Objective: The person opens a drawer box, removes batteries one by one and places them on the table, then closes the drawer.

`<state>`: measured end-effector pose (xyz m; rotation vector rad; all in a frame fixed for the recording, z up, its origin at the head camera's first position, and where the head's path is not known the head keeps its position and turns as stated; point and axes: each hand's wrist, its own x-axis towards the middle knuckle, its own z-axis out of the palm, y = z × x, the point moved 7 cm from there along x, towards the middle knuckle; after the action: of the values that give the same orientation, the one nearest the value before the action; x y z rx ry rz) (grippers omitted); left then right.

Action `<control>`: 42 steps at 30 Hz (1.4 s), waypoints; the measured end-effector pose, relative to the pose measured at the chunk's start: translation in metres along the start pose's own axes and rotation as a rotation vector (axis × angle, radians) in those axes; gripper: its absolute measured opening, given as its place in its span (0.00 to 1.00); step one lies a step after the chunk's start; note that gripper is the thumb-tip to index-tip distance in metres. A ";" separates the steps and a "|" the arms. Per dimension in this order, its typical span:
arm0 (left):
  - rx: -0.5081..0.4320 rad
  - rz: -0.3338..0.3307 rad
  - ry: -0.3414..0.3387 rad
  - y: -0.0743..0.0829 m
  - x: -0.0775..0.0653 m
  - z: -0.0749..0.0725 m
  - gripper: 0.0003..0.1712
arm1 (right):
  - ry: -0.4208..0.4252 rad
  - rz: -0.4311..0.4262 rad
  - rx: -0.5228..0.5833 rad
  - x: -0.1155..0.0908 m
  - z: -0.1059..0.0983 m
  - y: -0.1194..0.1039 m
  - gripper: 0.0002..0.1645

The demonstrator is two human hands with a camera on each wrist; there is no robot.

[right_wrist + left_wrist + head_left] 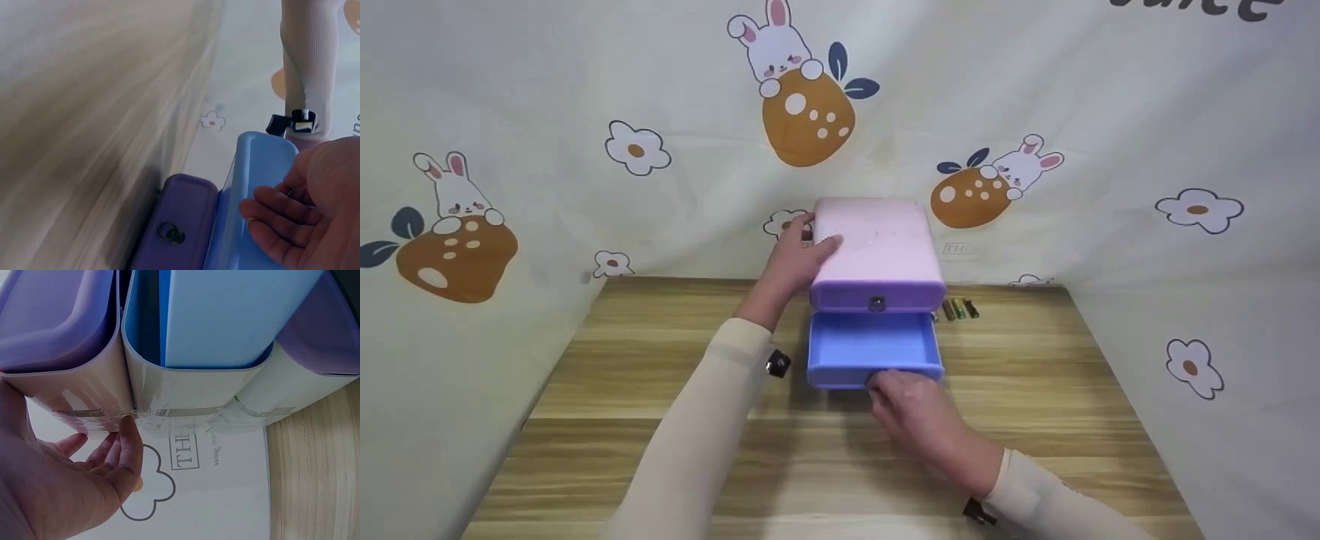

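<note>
A stacked drawer unit [877,244] with a pale pink top stands at the back of the table. Its middle blue drawer [872,345] is pulled out, and the inside looks bare. The purple drawer [851,297] above it is closed. My left hand [799,259] grips the unit's left side, thumb on top; the left wrist view shows its fingers beside the clear tape [169,413] joining the tiers. My right hand [922,416] pinches the pull at the blue drawer's front, mostly hidden by the fingers. Below, the lower purple drawer [183,211] has a metal ring [169,230].
Several small battery-like cylinders [960,308] lie on the wooden table [660,390] just right of the unit. A pale cloth [547,67] printed with rabbits and flowers hangs behind and on both sides. Each wrist wears a small black camera [778,364].
</note>
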<state>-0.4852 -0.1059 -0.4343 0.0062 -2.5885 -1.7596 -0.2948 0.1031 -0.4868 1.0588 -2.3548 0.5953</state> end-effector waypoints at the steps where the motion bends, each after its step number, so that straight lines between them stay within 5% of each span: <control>1: 0.000 0.003 0.001 0.000 0.000 0.000 0.50 | 0.000 0.002 0.003 0.002 0.001 0.002 0.10; 28: 0.028 0.002 0.009 -0.002 0.003 0.000 0.50 | -0.022 0.088 0.006 0.040 0.031 0.055 0.07; 42: 0.015 0.009 0.003 -0.003 0.003 -0.001 0.50 | -0.059 0.133 0.019 0.045 0.038 0.062 0.07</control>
<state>-0.4882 -0.1082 -0.4364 -0.0019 -2.5949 -1.7364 -0.3787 0.0945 -0.5016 0.9451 -2.4904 0.6445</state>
